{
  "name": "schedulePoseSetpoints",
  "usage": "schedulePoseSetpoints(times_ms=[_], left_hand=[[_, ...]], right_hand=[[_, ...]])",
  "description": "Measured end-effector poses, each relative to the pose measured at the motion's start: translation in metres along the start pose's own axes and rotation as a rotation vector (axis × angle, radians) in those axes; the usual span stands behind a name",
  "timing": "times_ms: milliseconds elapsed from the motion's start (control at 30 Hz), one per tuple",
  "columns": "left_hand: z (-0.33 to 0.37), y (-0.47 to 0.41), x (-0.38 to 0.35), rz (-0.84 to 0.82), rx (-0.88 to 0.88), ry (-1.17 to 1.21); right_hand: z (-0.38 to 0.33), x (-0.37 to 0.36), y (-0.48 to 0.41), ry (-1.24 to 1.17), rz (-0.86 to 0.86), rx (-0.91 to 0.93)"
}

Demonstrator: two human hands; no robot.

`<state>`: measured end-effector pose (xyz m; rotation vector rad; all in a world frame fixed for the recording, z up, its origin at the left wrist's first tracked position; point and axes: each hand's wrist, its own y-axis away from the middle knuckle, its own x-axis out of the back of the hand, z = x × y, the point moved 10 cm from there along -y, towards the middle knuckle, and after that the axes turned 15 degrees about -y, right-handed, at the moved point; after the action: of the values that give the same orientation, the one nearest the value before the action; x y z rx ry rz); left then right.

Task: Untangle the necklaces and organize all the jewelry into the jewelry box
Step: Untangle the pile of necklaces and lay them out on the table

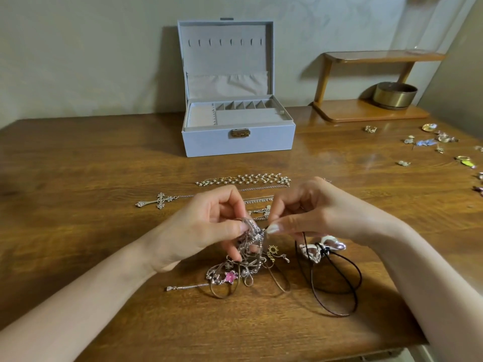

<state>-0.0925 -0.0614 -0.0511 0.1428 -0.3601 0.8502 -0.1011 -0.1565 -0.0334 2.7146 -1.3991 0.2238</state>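
A tangle of silver and gold necklaces (245, 267), with a pink star charm (231, 276), lies on the wooden table's near middle. My left hand (209, 226) pinches the top of the tangle and lifts it. Facing it, my right hand (311, 210) pinches a thin strand at the same spot. A black cord necklace (337, 283) with a silver bow pendant (321, 248) lies just right of the tangle. Behind my hands lie a pearl chain (245, 179) and a cross pendant (156, 201), stretched out flat. The pale blue jewelry box (235, 142) stands open at the back.
Several small earrings and rings (428, 142) are scattered at the table's right side. A wooden shelf (366, 111) with a brass bowl (396, 95) stands at the back right against the wall. The table's near edge (366, 355) runs close below my right forearm.
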Motion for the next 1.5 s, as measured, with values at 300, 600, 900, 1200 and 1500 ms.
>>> schedulePoseSetpoints(times_ms=[300, 600, 900, 1200, 1500], left_hand=[[0.012, 0.003, 0.007, 0.057, -0.096, 0.009], [0.006, 0.004, -0.010, -0.142, -0.019, -0.032], [0.005, 0.002, 0.004, 0.064, 0.042, -0.165], [0.010, 0.002, 0.000, 0.012, -0.039, -0.106], [0.009, 0.001, 0.006, 0.065, -0.018, -0.129]], right_hand=[[-0.001, -0.011, 0.002, 0.023, -0.123, -0.020], [-0.009, 0.007, 0.002, -0.093, 0.024, 0.075], [-0.016, 0.012, 0.004, -0.166, 0.037, 0.161], [0.007, 0.005, -0.005, -0.079, 0.023, 0.018], [-0.008, 0.003, -0.007, -0.173, 0.049, 0.152]])
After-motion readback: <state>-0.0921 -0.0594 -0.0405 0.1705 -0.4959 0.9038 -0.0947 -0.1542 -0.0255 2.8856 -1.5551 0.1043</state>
